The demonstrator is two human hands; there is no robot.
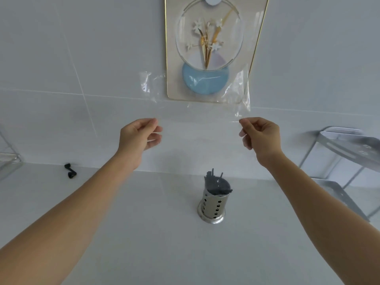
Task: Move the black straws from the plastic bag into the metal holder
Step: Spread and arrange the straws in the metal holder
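A clear plastic bag [197, 95] hangs stretched in the air in front of the wall, with nothing visible inside it. My left hand [139, 136] pinches its lower left corner and my right hand [260, 135] pinches its lower right corner. Below and between my hands, a perforated metal holder [213, 204] stands upright on the white counter. A bunch of black straws [217, 183] sticks out of its top. A single short black piece [70, 171] lies on the counter at the far left, near the wall.
A framed flower picture [211, 46] leans on the tiled wall behind the bag. A metal wire rack [347, 155] stands at the right. Part of a clear container [8, 159] shows at the left edge. The white counter [154, 233] spreads in front of the holder.
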